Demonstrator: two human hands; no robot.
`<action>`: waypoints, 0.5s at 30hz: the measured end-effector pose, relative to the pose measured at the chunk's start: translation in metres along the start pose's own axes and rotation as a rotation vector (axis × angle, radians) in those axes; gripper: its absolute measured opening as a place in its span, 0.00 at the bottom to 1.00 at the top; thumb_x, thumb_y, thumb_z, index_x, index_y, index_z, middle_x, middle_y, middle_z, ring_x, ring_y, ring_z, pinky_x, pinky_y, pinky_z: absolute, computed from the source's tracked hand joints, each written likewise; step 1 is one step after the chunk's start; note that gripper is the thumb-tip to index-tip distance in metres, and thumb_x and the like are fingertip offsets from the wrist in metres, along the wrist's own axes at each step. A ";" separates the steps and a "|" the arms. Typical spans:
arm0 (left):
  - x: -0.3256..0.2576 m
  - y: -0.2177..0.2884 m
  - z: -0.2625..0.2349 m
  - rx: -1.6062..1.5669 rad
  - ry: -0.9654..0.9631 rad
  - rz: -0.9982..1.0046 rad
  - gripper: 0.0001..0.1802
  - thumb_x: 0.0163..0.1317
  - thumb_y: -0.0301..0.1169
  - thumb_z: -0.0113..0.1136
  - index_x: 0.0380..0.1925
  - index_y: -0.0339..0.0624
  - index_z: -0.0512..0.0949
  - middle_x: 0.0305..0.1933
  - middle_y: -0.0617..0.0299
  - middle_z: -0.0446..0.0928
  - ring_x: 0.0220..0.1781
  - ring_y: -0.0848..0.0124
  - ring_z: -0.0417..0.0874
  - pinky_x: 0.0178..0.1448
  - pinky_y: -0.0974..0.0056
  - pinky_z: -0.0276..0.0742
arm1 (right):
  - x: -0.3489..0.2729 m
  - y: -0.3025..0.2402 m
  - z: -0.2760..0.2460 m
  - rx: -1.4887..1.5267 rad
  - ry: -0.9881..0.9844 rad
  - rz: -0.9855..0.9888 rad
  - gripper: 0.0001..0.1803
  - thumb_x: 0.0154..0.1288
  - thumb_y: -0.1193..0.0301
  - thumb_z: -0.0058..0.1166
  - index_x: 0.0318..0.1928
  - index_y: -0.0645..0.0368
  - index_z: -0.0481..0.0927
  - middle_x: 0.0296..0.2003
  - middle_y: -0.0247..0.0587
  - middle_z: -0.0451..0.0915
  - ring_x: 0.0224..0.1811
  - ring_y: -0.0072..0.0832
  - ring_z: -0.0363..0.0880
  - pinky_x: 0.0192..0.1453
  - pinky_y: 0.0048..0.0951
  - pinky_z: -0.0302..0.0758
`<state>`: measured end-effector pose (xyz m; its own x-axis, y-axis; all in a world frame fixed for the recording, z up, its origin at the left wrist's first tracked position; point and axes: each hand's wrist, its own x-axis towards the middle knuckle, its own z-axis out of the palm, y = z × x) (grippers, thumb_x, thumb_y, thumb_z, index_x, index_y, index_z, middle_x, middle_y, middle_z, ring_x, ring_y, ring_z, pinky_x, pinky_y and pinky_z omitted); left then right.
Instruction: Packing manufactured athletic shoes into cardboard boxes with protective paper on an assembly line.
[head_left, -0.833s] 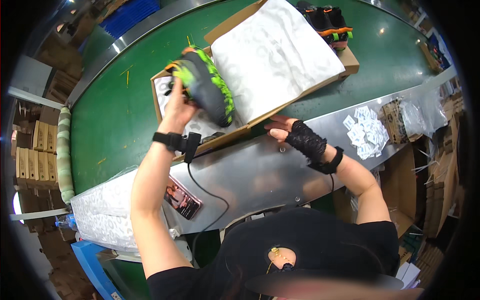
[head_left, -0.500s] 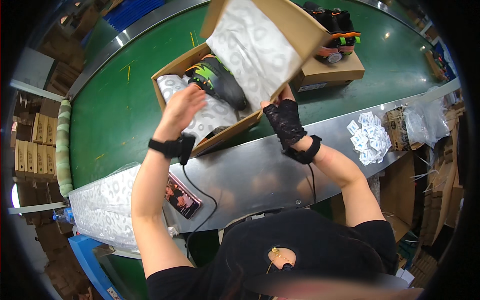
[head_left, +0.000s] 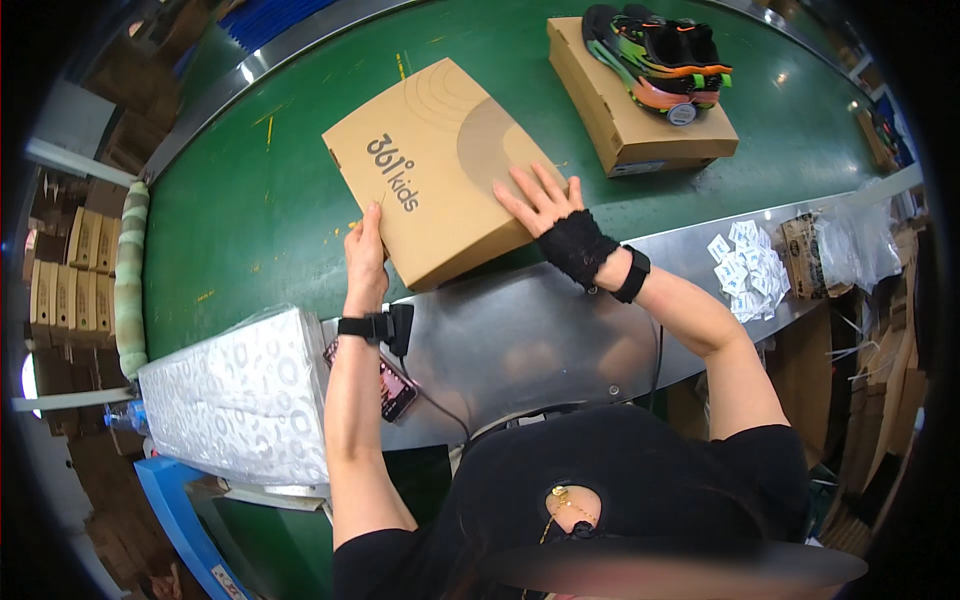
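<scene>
A closed brown cardboard shoebox [head_left: 440, 170] lies at a slant on the green surface in front of me, dark print on its lid. The shoe and patterned paper inside it are hidden under the lid. My left hand [head_left: 366, 262] grips the box's near left edge, thumb along the lid. On the lid's right part rests my right hand [head_left: 560, 222], in a black fingerless lace glove, its fingers spread flat. Farther right, a pair of black, green and orange sneakers [head_left: 660, 60] sits on top of a second shoebox [head_left: 620, 145].
A stack of patterned wrapping paper [head_left: 240, 390] is at left, beside a phone [head_left: 396, 390] partly behind my wrist. Small white packets [head_left: 750, 272] are heaped on the metal ledge [head_left: 540, 345] at right, near clear plastic bags [head_left: 855, 245]. Cables hang from both wristbands.
The lid has come down and the box is closed over the shoe. My left hand moved from above the contents to the box's edge; my right hand went from the raised lid to lying on it.
</scene>
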<state>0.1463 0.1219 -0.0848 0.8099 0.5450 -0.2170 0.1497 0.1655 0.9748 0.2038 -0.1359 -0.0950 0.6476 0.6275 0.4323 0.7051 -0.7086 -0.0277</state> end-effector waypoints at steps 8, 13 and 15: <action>-0.001 0.008 0.013 -0.359 -0.359 -0.237 0.33 0.56 0.54 0.45 0.54 0.41 0.63 0.50 0.56 0.70 0.50 0.64 0.73 0.55 0.61 0.68 | 0.012 0.019 -0.036 0.047 -0.095 -0.061 0.22 0.58 0.69 0.41 0.55 0.47 0.65 0.58 0.48 0.61 0.61 0.48 0.58 0.51 0.66 0.57; -0.009 0.025 0.018 -0.425 -0.421 -0.211 0.30 0.58 0.49 0.42 0.52 0.37 0.64 0.50 0.54 0.70 0.49 0.63 0.74 0.52 0.62 0.70 | 0.036 0.055 -0.090 0.225 -0.077 -0.194 0.31 0.43 0.69 0.58 0.53 0.48 0.67 0.55 0.44 0.64 0.60 0.42 0.60 0.53 0.51 0.62; -0.009 0.029 0.016 -0.395 -0.370 -0.161 0.28 0.57 0.48 0.42 0.51 0.38 0.66 0.47 0.54 0.72 0.46 0.62 0.75 0.48 0.61 0.73 | 0.041 0.089 -0.099 0.371 0.005 -0.262 0.34 0.41 0.64 0.64 0.52 0.53 0.68 0.54 0.47 0.65 0.57 0.43 0.62 0.56 0.38 0.63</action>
<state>0.1522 0.1081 -0.0536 0.9498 0.1748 -0.2594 0.1221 0.5564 0.8219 0.2644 -0.2053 0.0090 0.4328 0.7682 0.4718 0.9014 -0.3621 -0.2373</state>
